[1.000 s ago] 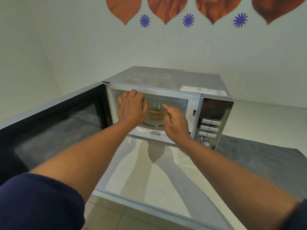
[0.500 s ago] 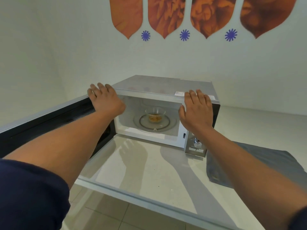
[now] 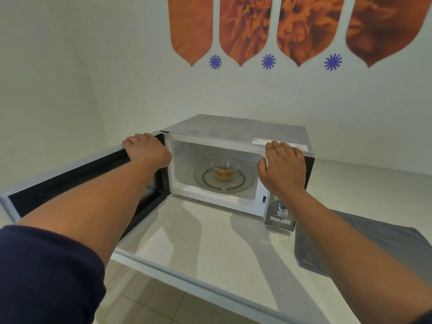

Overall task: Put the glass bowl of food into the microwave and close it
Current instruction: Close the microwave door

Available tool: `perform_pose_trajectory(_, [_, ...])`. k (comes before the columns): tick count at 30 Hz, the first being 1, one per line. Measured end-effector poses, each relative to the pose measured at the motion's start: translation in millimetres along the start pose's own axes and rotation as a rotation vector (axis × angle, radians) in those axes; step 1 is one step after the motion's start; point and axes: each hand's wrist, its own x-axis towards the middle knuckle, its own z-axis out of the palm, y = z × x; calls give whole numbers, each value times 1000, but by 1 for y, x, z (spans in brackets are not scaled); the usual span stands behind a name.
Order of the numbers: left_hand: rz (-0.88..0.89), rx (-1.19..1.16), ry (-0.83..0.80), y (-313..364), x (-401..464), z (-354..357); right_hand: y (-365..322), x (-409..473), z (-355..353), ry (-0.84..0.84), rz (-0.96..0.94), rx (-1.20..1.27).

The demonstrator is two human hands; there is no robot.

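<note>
We have the glass bowl of food point(image 3: 225, 170) sitting on the turntable inside the microwave point(image 3: 236, 132), so only the door point(image 3: 77, 181) remains. Our left hand point(image 3: 147, 152) curls over the door's top edge near the hinge; our right hand point(image 3: 281, 169) rests open and flat against the front, bracing. We should swing the door steadily until it latches.

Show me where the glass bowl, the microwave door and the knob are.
Bowl point(image 3: 225, 169): head view, on its clear side wall, above the food.
Door point(image 3: 77, 181): head view, on its dark inner face, swung open to the left.
Knob point(image 3: 281, 208): head view, on its round front.
</note>
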Motion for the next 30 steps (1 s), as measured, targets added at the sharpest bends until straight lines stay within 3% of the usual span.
perform_pose_trajectory(5, [85, -1, 12, 1, -10, -18, 1, 0, -3, -30, 13, 25])
perform_pose_trajectory(19, [308, 27, -223, 20, -16, -59, 3, 2, -8, -79, 31, 79])
perform_pose_trajectory(30, [440, 11, -163, 50, -25, -59, 8, 11, -19, -95, 4, 81])
